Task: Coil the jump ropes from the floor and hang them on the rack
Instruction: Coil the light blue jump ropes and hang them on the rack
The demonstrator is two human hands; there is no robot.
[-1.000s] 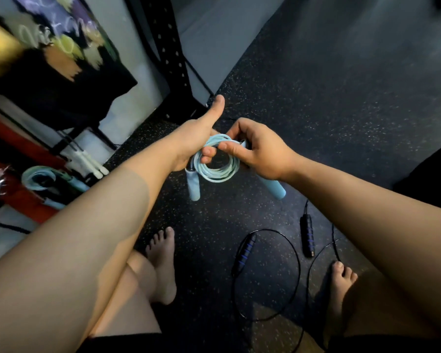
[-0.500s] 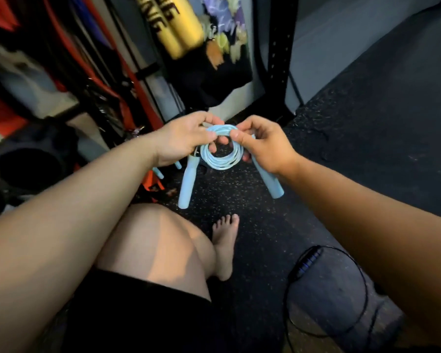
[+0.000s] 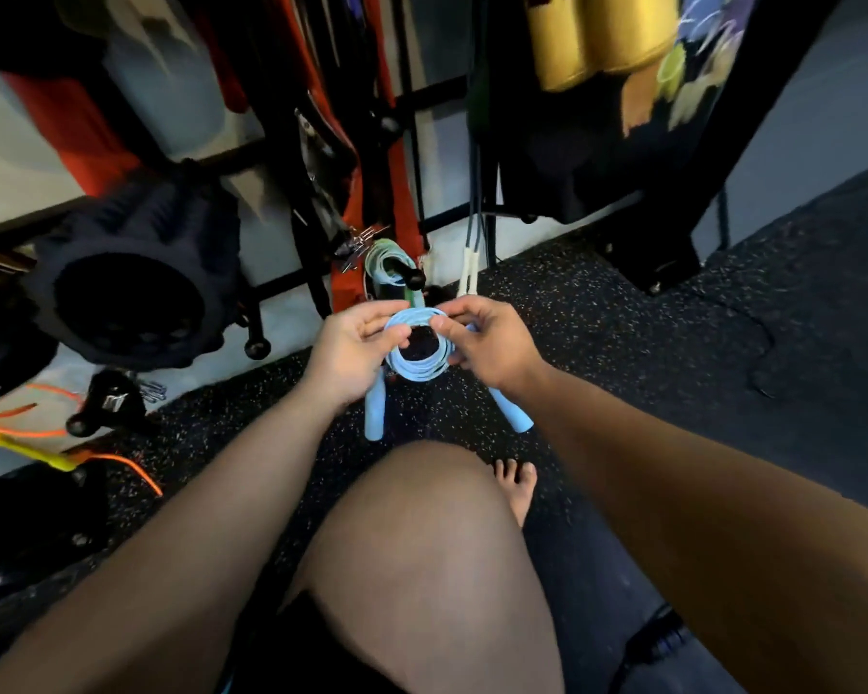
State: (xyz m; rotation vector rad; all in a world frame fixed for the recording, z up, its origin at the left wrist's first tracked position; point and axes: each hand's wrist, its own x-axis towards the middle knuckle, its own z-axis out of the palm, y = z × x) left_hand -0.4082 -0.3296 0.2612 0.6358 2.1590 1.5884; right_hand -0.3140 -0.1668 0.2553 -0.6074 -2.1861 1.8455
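A light blue jump rope (image 3: 418, 365) is wound into a small coil, and its two blue handles hang down below it. My left hand (image 3: 354, 349) pinches the coil's left side and my right hand (image 3: 487, 340) pinches its top right. Just behind the coil stands the rack (image 3: 322, 202) with a black knobbed peg (image 3: 406, 273). A pale green coiled rope (image 3: 384, 260) hangs on that peg. A rope with white handles (image 3: 467, 273) hangs to its right. A black and blue jump rope handle (image 3: 660, 638) lies on the floor at bottom right.
Red and black bands hang on the rack. A black ridged roller (image 3: 131, 288) lies at left, with orange cord (image 3: 46, 433) and metal clips on the pale floor strip. A gold bag (image 3: 597, 32) and a black upright post (image 3: 697, 167) stand at right. My knee and bare foot (image 3: 517, 485) are below the hands.
The view has swung left from the open floor to face the rack. Both hands have carried the blue coil closer to the rack's peg, still holding it.
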